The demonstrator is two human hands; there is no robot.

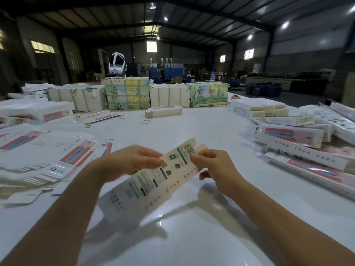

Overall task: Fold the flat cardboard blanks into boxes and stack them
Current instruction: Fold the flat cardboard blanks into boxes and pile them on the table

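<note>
A: Where is the piece being worked on?

B: A long, narrow, cream-coloured cardboard blank (153, 179) printed with a barcode, green bars and red characters is held in the air over the glossy white table (201, 135), slanting from near the person's body up and away. The left hand (134, 160) pinches its left edge near the upper end, fingers curled onto the card. The right hand (213, 166) grips the opposite edge just under the barcode, thumb on the printed face.

A: Is it a box yet?

B: I judge not. It looks like a partly opened sleeve; the upper end flaps stick out unfolded, and the lower end is blurred, so I cannot tell whether that end is closed.

A: What is already finished?

B: To the right lies a loose heap of long white folded boxes with red and blue panels (299, 148), overlapping rather than squarely stacked. One more cream folded box (163, 111) sits alone farther out, another opened box (94, 115) left of it, with yellow rubber bands (145, 122) scattered between them.

A: And what remains?

B: A lot, by the look of it. A thick pile of flat white blanks with red-edged panels (48, 156) lies to the left, and a row of paper-wrapped bundles (126, 96) lines the far edge. So this box needs closing, the pile needs folding, and the heap probably needs tidying.
</note>
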